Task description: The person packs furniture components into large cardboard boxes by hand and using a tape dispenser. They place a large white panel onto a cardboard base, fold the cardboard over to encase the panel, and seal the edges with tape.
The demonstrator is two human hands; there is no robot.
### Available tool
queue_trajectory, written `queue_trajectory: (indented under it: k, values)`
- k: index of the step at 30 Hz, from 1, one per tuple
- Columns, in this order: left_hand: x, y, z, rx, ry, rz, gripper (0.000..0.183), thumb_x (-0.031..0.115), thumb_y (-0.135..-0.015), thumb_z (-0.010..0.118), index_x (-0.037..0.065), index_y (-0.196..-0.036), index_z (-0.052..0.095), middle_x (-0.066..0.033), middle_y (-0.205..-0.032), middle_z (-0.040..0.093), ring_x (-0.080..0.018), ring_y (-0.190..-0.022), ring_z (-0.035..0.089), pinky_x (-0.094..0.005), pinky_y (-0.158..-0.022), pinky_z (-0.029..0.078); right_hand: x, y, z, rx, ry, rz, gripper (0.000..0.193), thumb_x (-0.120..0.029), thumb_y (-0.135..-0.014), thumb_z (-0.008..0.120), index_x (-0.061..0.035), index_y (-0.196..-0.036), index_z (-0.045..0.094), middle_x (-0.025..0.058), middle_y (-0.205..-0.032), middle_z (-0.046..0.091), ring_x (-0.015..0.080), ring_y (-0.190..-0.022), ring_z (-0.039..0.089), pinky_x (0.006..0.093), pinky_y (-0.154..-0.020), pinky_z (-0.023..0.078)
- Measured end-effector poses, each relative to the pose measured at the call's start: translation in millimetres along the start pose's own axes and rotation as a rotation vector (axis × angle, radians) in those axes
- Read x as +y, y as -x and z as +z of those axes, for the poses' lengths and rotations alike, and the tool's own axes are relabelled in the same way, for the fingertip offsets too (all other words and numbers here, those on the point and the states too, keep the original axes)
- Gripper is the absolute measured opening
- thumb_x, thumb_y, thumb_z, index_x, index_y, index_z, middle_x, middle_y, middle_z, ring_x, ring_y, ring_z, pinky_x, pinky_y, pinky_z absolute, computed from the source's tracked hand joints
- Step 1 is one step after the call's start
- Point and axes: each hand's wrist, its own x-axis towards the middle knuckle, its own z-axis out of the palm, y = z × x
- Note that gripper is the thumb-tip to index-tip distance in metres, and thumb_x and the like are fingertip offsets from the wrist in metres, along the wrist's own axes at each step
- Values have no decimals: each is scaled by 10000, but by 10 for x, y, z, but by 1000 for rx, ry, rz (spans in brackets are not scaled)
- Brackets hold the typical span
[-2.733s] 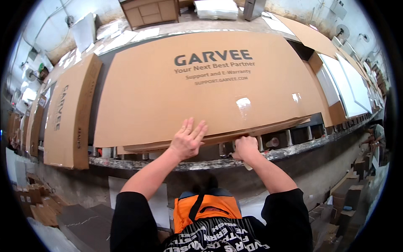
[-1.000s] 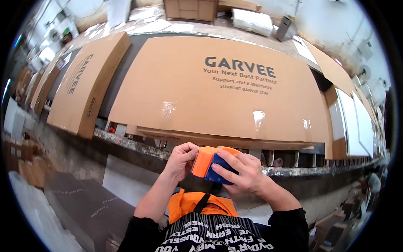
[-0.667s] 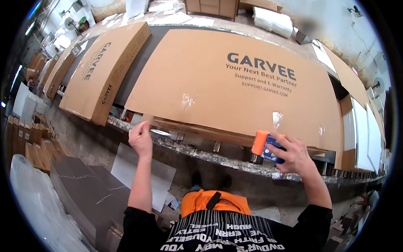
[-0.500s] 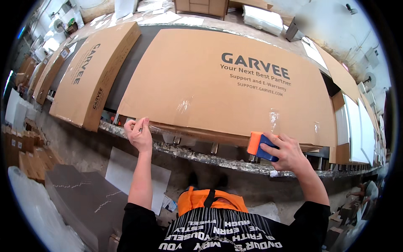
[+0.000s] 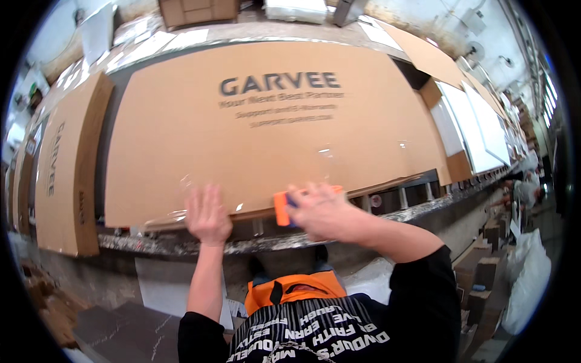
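A large flat brown cardboard box (image 5: 254, 145) with dark print lies in front of me, with strips of clear tape near its front edge. My left hand (image 5: 207, 213) rests on that edge, its fingers stretched out flat and holding nothing. To its right, my right hand (image 5: 324, 212) grips an orange and blue tape dispenser (image 5: 281, 208) against the same edge. Motion blurs the right hand's fingers, and they hide much of the dispenser.
The box lies on a roller conveyor with a worn front rail (image 5: 272, 242). Another cardboard box (image 5: 63, 175) stands to the left. White panels (image 5: 466, 124) sit in an open carton at the right. Grey-brown boards (image 5: 115, 333) lie at the lower left.
My left hand has gone from a pinch at the box's front left corner to lying flat on its edge. The right hand has moved left along the edge with the tape dispenser. The view has turned right.
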Motion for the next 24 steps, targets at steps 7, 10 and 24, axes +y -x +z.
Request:
queue_trajectory:
  k: [7,10,24]
  values:
    - [-243,135,196,-48,-49,54,462,209,-996,283,-12,-1253,597,-165,-1297,589,-374,-1258,502,-478,-1088,348,673,768,294,101,-142,1,175,-145,-746,627,-49,-878,691,165,-962,565,329,-890,598,412,-735,498]
    - [-86,202,137,-198,-144,-80,499,256,-969,393,-29,-1374,456,-220,-1412,459,-410,-1342,377,-503,-1120,286,2070,2141,648,33,-215,197,347,-161,-686,743,-141,-1029,697,70,-1133,580,237,-969,623,409,-834,500]
    - [4581,-855,1243,-440,-31,494,972,619,-731,678,-21,-1405,394,-254,-1486,329,-487,-1374,284,-547,-1135,225,2000,2151,1592,-481,1309,238,173,-146,-705,630,-105,-846,721,122,-898,678,247,-831,601,375,-498,384]
